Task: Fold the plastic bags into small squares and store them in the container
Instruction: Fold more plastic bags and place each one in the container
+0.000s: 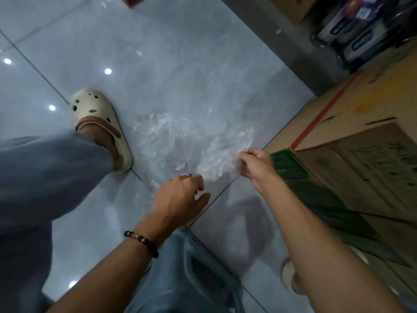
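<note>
A blue-grey plastic stool [194,274] sits nearest the camera, low in the view between the two forearms. The left forearm wears a beaded bracelet [141,242] at the wrist. Above it the left hand [180,197] reaches forward over the floor, its fingers [198,179] curled onto the near edge of a clear plastic bag [180,141], with a ring showing on one finger. The right hand [255,164] is a little farther out and to the right; its fingers pinch the bag's right edge, thumb and fingertips drawn together on the film. The bag is crumpled and see-through, spread between the two hands and out across the glossy grey tiled floor [135,53], which carries bright spots of reflected ceiling light. It is blurred, so I cannot tell whether it is one bag or several.

To the left, a leg in grey trousers [45,177] ends in a cream perforated clog [99,123] with a brown strap, planted just beside the plastic. The other foot's clog [290,275] peeks out beside the right forearm. On the right stand stacked cardboard boxes [361,143], one with a red tape stripe, one printed green, just beside the right hand.
</note>
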A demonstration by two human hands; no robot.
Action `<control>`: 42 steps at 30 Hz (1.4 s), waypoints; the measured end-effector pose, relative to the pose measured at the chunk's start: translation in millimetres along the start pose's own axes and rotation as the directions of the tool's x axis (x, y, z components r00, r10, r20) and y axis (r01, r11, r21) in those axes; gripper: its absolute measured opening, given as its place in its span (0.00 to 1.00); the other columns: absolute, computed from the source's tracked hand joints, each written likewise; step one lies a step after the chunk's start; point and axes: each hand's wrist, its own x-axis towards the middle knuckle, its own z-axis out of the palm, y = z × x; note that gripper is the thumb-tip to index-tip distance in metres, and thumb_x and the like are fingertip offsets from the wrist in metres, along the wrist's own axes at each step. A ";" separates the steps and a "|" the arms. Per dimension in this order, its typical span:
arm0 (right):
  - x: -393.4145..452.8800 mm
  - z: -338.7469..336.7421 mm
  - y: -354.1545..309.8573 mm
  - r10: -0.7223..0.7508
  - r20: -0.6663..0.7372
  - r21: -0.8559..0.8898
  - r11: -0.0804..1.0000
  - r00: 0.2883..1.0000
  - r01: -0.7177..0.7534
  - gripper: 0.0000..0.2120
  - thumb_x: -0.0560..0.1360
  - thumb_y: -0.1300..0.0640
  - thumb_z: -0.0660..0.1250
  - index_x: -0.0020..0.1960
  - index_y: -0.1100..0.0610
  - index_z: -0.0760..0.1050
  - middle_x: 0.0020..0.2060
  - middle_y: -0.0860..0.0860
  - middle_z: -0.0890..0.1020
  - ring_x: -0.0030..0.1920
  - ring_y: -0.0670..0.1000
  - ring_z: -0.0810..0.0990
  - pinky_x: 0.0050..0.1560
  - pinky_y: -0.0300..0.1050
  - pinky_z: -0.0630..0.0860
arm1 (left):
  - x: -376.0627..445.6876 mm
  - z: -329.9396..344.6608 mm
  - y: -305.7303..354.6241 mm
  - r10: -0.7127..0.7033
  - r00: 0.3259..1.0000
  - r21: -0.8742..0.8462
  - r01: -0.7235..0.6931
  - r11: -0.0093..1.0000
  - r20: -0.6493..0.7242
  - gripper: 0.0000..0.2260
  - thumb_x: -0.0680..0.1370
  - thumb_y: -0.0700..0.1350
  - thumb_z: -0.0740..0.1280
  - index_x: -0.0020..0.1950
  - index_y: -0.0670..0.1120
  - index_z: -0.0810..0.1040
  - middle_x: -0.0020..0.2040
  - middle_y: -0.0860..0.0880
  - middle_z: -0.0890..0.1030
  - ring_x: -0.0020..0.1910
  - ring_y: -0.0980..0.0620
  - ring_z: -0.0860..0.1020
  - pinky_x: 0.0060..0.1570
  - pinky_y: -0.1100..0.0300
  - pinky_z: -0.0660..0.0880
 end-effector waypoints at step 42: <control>-261.4 -241.8 -124.8 -0.660 -0.170 -0.131 0.752 0.732 0.647 0.05 0.74 0.61 0.73 0.49 0.58 0.79 0.40 0.52 0.84 0.35 0.46 0.82 0.36 0.40 0.79 | -37.9 -154.3 267.5 0.395 0.878 -0.313 -0.468 0.826 -0.270 0.16 0.76 0.56 0.69 0.60 0.53 0.74 0.49 0.53 0.82 0.51 0.56 0.78 0.52 0.59 0.75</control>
